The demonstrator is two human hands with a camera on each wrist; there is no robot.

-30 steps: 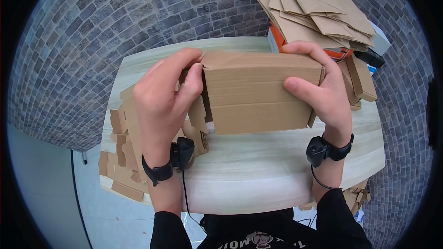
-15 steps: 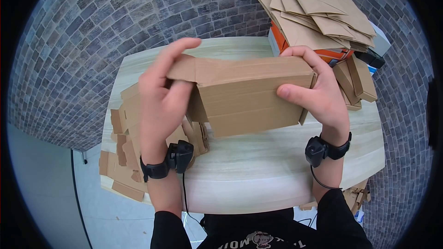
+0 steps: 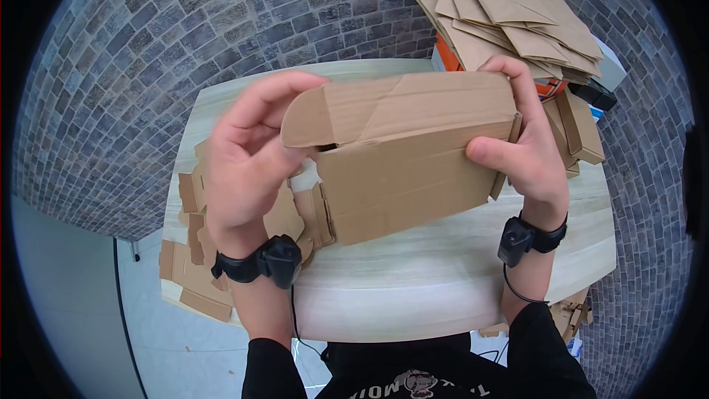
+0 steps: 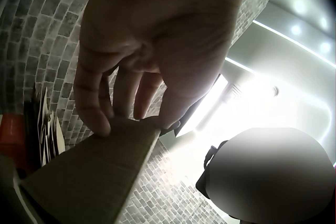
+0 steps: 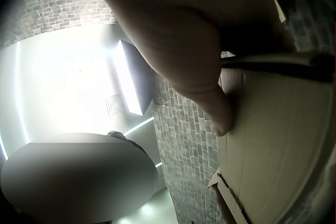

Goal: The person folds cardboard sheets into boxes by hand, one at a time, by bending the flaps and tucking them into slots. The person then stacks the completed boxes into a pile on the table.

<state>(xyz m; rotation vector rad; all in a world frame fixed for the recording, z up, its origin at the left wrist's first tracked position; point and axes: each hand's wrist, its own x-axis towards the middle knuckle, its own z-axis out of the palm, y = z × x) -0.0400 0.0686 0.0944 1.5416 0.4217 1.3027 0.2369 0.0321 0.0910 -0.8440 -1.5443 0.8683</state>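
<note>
A brown cardboard box [image 3: 413, 185] is held up over the table, its left end tilted lower. My right hand [image 3: 528, 151] grips its right end, thumb on the near face and fingers bent over the top edge. At the left end a rounded flap [image 3: 309, 120] sticks out from the upper panel. My left hand [image 3: 251, 144] pinches this flap, with the thumb at its lower edge and the fingers behind it. In the left wrist view, fingertips and thumb meet at the cardboard edge [image 4: 100, 171]. The right wrist view has the thumb pressed against the box [image 5: 278, 140].
Flattened cardboard pieces [image 3: 199, 273] lie at the table's left side. Kraft paper envelopes [image 3: 509, 15] are piled on an orange box [image 3: 447, 54] at the back right. Small folded boxes [image 3: 580, 125] sit beside the pile. A brick-patterned wall [image 3: 295, 7] stands behind the table [image 3: 413, 281].
The box has tipped so that its upper panel faces the camera more and its left end is lower. My left hand has pulled the rounded left flap outward.
</note>
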